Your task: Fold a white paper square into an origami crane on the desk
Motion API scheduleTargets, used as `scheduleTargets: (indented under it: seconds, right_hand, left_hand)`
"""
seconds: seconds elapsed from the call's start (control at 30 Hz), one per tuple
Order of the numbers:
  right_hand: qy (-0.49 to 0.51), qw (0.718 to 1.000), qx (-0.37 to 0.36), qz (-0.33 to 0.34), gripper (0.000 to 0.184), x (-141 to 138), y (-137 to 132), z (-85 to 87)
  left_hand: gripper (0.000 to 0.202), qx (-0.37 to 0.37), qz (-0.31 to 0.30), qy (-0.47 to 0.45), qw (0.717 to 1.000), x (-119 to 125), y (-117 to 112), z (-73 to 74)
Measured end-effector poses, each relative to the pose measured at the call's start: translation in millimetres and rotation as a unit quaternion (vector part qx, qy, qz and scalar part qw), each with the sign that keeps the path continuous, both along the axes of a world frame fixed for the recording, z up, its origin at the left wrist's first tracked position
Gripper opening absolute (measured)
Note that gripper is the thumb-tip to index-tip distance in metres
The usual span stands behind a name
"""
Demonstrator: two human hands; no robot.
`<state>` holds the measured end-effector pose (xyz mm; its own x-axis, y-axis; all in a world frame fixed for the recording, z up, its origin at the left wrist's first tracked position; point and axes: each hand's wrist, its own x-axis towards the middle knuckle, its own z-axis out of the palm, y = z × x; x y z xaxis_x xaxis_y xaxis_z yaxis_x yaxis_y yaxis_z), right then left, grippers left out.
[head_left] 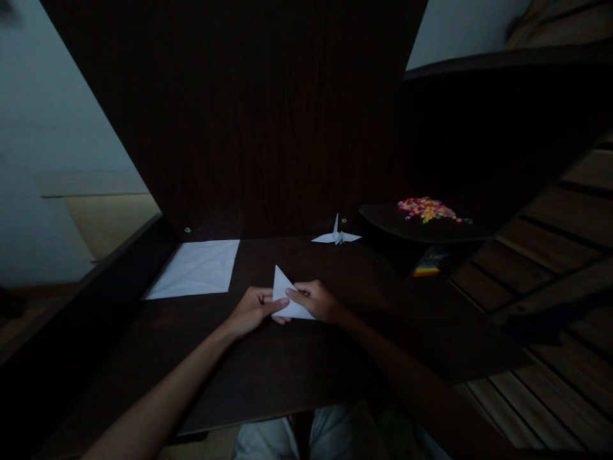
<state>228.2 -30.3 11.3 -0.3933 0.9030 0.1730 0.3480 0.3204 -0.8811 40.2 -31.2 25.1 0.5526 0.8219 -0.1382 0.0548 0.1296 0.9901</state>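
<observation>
Between my two hands is a small folded piece of white paper (285, 286), triangular, with one point upward. My left hand (256, 308) grips its left edge, thumb on the front face and fingers behind. On the right side, my right hand (316, 300) holds it too, with the thumb pressed on the front near the middle. The paper is above the dark desk (268, 370). Beyond it stands a folded white paper crane (337, 237) with spread wings. A creased white sheet (196, 269) lies flat to the left.
A dark upright panel (239, 128) closes the desk's back, and a low side board (96, 287) runs along the left. At right, a small rounded shelf (383, 220) carries a heap of colourful small pieces (426, 209). Below that shelf sits a rainbow-edged item (430, 263).
</observation>
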Motion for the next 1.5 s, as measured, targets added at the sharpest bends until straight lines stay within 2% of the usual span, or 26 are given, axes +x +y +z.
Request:
scheduleTargets:
  seconds: [0.1, 0.3, 0.47, 0.57, 0.7, 0.83, 0.97, 1.07, 1.17, 1.33, 1.5]
  right_hand:
    - [-0.016, 1.000, 0.008, 0.005, 0.051, 1, 0, 2.0]
    - [-0.031, 0.999, 0.004, 0.016, 0.053, -2, -2, 2.0]
    - [-0.066, 0.997, 0.035, 0.031, 0.053, -3, -5, 7.7]
    - [-0.082, 0.994, 0.060, 0.041, 0.054, -4, -6, 8.5]
    - [-0.083, 0.993, 0.085, 0.009, 0.055, -1, -4, 4.8]
    - [-0.070, 0.993, 0.095, -0.026, 0.055, 0, -2, 4.9]
    - [-0.061, 0.994, 0.094, -0.019, 0.051, -1, -2, 8.5]
    - [-0.072, 0.994, 0.084, -0.014, 0.050, -1, -3, 8.8]
    - [-0.058, 0.996, 0.055, -0.031, 0.051, -1, -2, 7.0]
    - [0.003, 0.997, 0.020, -0.074, 0.040, 2, 2, 3.9]
    - [0.093, 0.992, -0.061, -0.064, 0.034, 6, 8, 3.8]
  left_hand:
    - [0.031, 0.006, 0.042, -0.020, 0.999, -2, 3, -0.1]
    - [0.033, 0.017, 0.040, -0.012, 0.999, -2, -2, 3.3]
    - [0.032, 0.028, 0.106, -0.023, 0.994, 1, -1, 1.1]
    - [0.033, 0.029, 0.111, -0.030, 0.993, 1, 0, 0.3]
    - [0.033, 0.033, 0.132, -0.036, 0.990, -1, 2, 0.9]
    - [0.034, -0.002, 0.182, -0.074, 0.981, -2, 4, 1.1]
    - [0.035, -0.043, 0.223, -0.093, 0.969, -1, 8, -1.7]
    - [0.032, -0.023, 0.258, -0.089, 0.962, -1, 11, -3.7]
    - [0.031, -0.018, 0.255, -0.095, 0.962, -3, 13, -3.1]
    - [0.030, -0.012, 0.301, -0.119, 0.946, -8, 17, -0.4]
    - [0.034, 0.013, 0.320, -0.115, 0.940, -10, 20, 0.5]
